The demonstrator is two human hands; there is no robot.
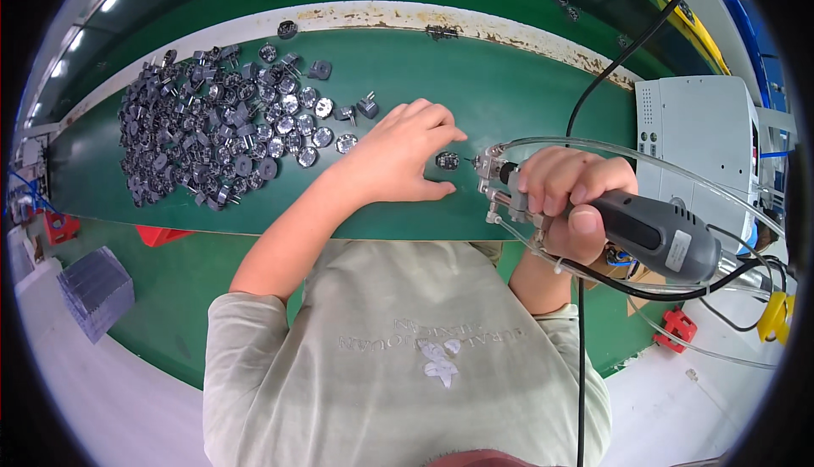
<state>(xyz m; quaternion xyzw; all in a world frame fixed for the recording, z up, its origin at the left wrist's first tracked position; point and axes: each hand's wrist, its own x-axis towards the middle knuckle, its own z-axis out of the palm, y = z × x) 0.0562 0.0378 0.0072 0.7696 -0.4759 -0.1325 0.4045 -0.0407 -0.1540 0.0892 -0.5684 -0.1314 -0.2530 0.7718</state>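
A small round black part with a patterned top (447, 161) lies on the green bench top (500, 68) in front of me. My left hand (409, 155) is open beside it, thumb and fingers spread to either side without visibly touching it. My right hand (572, 200) is wrapped round a dark grey electric screwdriver (653, 234) with a metal head and clear tubes. The tool lies nearly level, its tip pointing left, close to the part. To the left of my left hand spreads a big heap of similar small round black parts (203, 119), several with prongs.
A light grey box-shaped machine (699, 128) stands at the bench's right end. A black cable (585, 94) hangs down behind the screwdriver. A worn white ledge (381, 16) runs along the far edge. On the floor are a grey stack (96, 293) at left and a red stool (676, 329) at right.
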